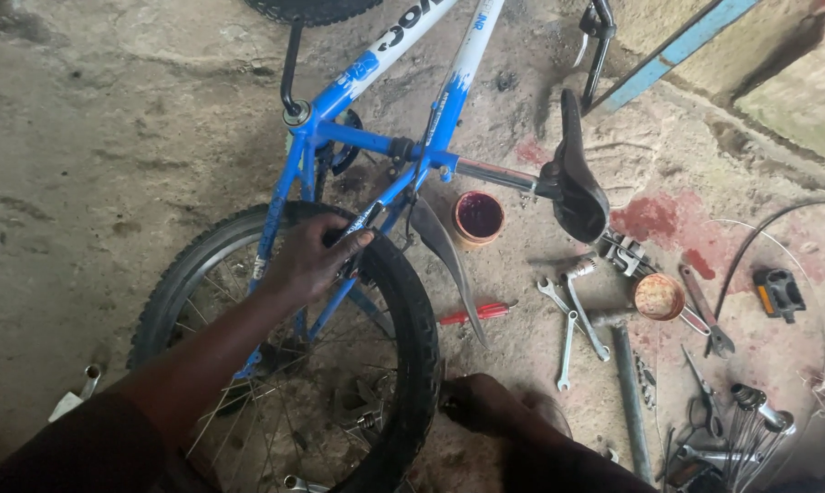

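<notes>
Rear bicycle wheel (285, 365), black rubber tyre on a spoked metal rim, stands on the concrete floor (84, 155) at the near left, still seated in the blue and white metal bicycle frame (376, 137), which lies upside down with its black saddle (572, 183) resting on the floor to the right. From the head camera, the left hand (314, 260) sits on the far top of the tyre, fingers curled closed around the tyre and the blue stay beside it. The right hand (485, 402) rests low at the near right edge of the same tyre, touching it; whether it grips anything I cannot tell. The wheel thus lies between both hands, its plane running near to far, the left hand higher and farther. A grey curved mudguard (444, 260) hangs just right of the tyre. Farther right on the floor lie a red-handled screwdriver (475, 313), silver spanners (572, 319), a small orange pot (478, 219) and a black pedal (779, 292).
</notes>
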